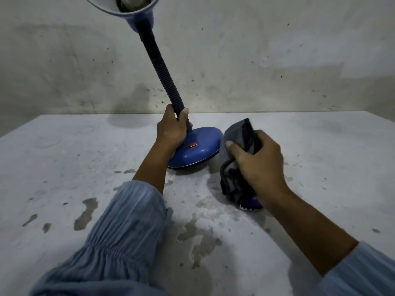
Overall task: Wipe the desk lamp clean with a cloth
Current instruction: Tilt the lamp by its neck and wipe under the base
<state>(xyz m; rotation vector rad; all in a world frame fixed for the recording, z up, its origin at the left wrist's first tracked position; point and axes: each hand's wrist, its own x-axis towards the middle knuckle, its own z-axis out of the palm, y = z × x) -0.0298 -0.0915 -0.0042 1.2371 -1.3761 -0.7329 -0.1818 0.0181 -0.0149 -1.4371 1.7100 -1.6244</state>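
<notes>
Desk lamp (193, 146) centre frame, tilted, base edge lifted off surface (320, 146). Left hand (172, 129) grip wrapped round lower neck: ribbed, bendy, likely flexes; base prob heavy. Right hand (254, 159) grip bunching soft cloth (234, 167) just right of base. Shade top left, likely fragile.

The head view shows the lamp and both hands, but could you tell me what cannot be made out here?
- Lamp shade: cut off by the top edge; bulb inside is blurred.
- Lower neck: wrapped by the left hand.
- Base: near-left part behind the left wrist.
- Cloth: partly covered by the right hand; whether it touches the base is unclear.
</notes>
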